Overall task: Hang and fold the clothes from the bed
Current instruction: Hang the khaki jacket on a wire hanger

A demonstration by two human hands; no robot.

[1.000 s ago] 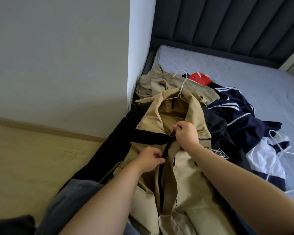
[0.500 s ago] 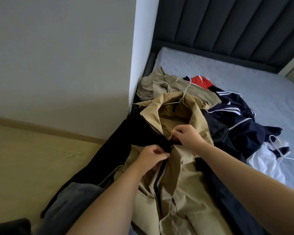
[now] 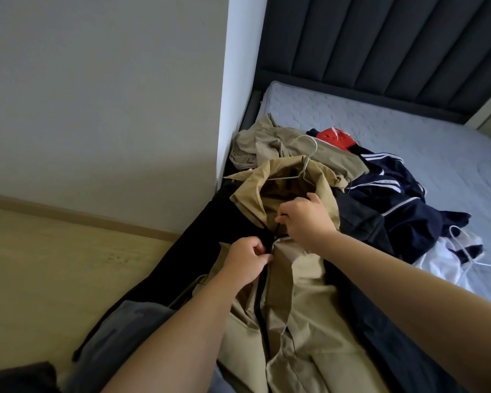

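Note:
A tan and black jacket (image 3: pixel 304 316) lies front-up on the bed edge, with a white wire hanger (image 3: pixel 305 160) inside its collar. My left hand (image 3: pixel 247 260) pinches the jacket's left front edge beside the black zipper. My right hand (image 3: pixel 305 218) grips the zipper at the chest, just below the collar. Behind the jacket lie a crumpled khaki garment (image 3: pixel 270 143), a navy track jacket with white stripes (image 3: pixel 391 199), a red piece (image 3: pixel 336 139) and a white and navy garment (image 3: pixel 448 259) with a second white hanger (image 3: pixel 465 251) on it.
The grey mattress (image 3: pixel 408 131) stretches right and back to a dark padded headboard (image 3: pixel 380 49). A wall corner (image 3: pixel 233 95) stands left of the bed. Wooden floor (image 3: pixel 54 265) lies lower left. A grey cloth (image 3: pixel 125 336) hangs at the bed's near edge.
My right hand has moved up the zipper toward the collar, closing the jacket's front. My left hand stayed on the fabric just below it. The view tilted slightly.

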